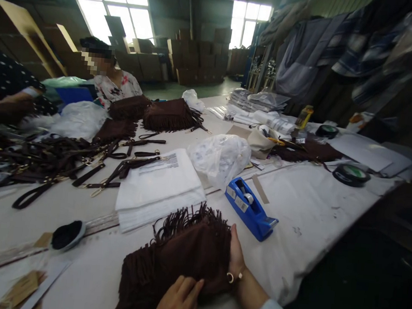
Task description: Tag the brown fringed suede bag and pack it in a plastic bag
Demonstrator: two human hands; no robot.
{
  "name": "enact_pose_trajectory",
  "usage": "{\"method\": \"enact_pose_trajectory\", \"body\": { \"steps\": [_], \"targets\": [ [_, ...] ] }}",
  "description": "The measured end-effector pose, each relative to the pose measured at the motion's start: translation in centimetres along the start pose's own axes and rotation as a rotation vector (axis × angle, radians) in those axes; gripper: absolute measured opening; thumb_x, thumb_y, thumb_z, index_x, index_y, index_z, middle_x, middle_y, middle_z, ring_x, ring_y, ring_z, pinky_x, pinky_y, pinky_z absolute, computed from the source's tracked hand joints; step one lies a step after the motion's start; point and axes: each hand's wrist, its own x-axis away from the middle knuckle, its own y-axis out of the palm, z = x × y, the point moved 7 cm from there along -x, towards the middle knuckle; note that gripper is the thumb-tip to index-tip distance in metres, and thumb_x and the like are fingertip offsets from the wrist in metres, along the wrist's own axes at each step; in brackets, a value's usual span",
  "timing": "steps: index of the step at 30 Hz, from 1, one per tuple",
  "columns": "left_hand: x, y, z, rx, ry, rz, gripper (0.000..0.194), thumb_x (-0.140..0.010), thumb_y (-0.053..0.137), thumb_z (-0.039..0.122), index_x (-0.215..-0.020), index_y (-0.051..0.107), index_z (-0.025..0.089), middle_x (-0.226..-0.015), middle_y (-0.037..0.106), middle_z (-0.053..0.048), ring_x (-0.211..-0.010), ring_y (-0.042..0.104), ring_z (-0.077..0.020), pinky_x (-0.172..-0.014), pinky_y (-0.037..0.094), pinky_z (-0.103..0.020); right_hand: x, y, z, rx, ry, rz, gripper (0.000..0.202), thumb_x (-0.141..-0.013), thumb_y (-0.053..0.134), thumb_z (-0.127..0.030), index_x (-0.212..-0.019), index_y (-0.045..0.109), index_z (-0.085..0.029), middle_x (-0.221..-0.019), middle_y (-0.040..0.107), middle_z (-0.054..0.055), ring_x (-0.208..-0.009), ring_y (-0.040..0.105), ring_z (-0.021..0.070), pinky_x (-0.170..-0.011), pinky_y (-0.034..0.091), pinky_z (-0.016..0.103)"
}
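Note:
A dark brown fringed bag (193, 250) lies at the table's near edge, its fringe spreading to the far and left sides. My right hand (235, 254) grips the bag's right end, thumb along the side and the other fingers hidden. With fingers bent and pressed together, my left hand (179, 300) pinches the bag's near edge; the exact part between the fingertips is hidden. Just beyond the right hand stands a blue tape dispenser (249, 209). Behind the bag lies a stack of white plastic sheets or bags (163, 184).
Brown straps with metal clips (117, 170) pile up on the left. A clear bag of white material (220, 158) sits mid-table; more fringed bags (169, 114) lie beyond. Tape rolls (351, 174) are at right, a small round dish (68, 235) at left. Two people sit across the left side.

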Motion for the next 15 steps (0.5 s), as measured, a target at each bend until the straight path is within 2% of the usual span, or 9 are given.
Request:
{"method": "enact_pose_trajectory", "body": {
  "steps": [2, 4, 7, 9, 11, 13, 15],
  "targets": [
    [0.0, 0.4, -0.2, 0.057, -0.013, -0.031, 0.038, -0.084, 0.047, 0.011, -0.121, 0.056, 0.015, -0.092, 0.066, -0.011, -0.082, 0.064, -0.0213, -0.075, 0.059, -0.031, -1.2, -0.1, -1.9, 0.117, -0.116, 0.034, 0.084, -0.080, 0.021, -0.078, -0.123, 0.057, -0.015, -0.118, 0.064, 0.014, -0.118, 0.053, 0.0278, -0.104, 0.035, 0.048],
    [-0.1, -0.2, -0.8, 0.179, -0.034, -0.070, 0.040, -0.085, 0.051, 0.016, -0.124, 0.053, 0.018, -0.096, 0.067, -0.010, -0.085, 0.065, -0.0204, -0.076, 0.059, -0.028, -1.3, 0.3, -3.4, 0.341, -0.218, 0.024, 0.084, -0.082, 0.017, -0.076, -0.127, 0.054, -0.015, -0.120, 0.063, 0.014, -0.118, 0.053, 0.0283, -0.102, 0.037, 0.050],
    [0.2, -3.3, -3.2, 0.306, -0.165, -0.033, 0.042, -0.088, 0.051, 0.018, -0.129, 0.049, 0.025, -0.106, 0.065, -0.008, -0.095, 0.064, -0.0176, -0.083, 0.057, -0.025, -0.4, 2.1, -4.0, 0.815, -0.350, -0.053, 0.073, -0.088, 0.017, -0.068, -0.138, 0.042, -0.021, -0.134, 0.053, 0.010, -0.126, 0.046, 0.0261, -0.106, 0.035, 0.049],
    [1.5, -6.0, -6.5, 0.269, -0.359, 0.078, 0.037, -0.089, 0.049, 0.021, -0.126, 0.052, 0.029, -0.115, 0.061, -0.007, -0.104, 0.061, -0.0187, -0.090, 0.054, -0.029, 0.2, 3.4, -2.8, 1.048, -0.362, -0.159, 0.065, -0.086, 0.039, -0.065, -0.137, 0.043, -0.025, -0.141, 0.046, 0.006, -0.134, 0.036, 0.0261, -0.114, 0.021, 0.047],
    [3.7, -8.1, -10.6, 0.199, -0.588, 0.203, 0.030, -0.089, 0.050, 0.030, -0.118, 0.058, 0.028, -0.118, 0.060, -0.006, -0.109, 0.058, -0.0224, -0.097, 0.050, -0.038, 0.6, 4.6, -0.7, 1.287, -0.320, -0.302, 0.070, -0.077, 0.059, -0.061, -0.136, 0.045, -0.025, -0.146, 0.038, 0.007, -0.139, 0.024, 0.0279, -0.117, 0.007, 0.049],
    [6.3, -8.9, -14.6, 0.186, -0.820, 0.248, 0.032, -0.086, 0.051, 0.042, -0.110, 0.062, 0.026, -0.115, 0.062, -0.007, -0.109, 0.058, -0.0267, -0.100, 0.046, -0.048, 1.3, 5.6, 1.4, 1.554, -0.294, -0.467, 0.074, -0.078, 0.060, -0.058, -0.140, 0.039, -0.022, -0.150, 0.030, 0.010, -0.141, 0.017, 0.0275, -0.116, 0.003, 0.050],
    [8.7, -8.3, -17.9, 0.279, -1.041, 0.201, 0.041, -0.081, 0.052, 0.053, -0.106, 0.063, 0.023, -0.113, 0.064, -0.008, -0.108, 0.059, -0.0294, -0.101, 0.043, -0.052, 2.4, 6.3, 2.5, 1.656, -0.296, -0.651, 0.062, -0.087, 0.050, -0.052, -0.142, 0.035, -0.024, -0.151, 0.029, 0.009, -0.141, 0.018, 0.0247, -0.116, 0.007, 0.050]
  ]
}}
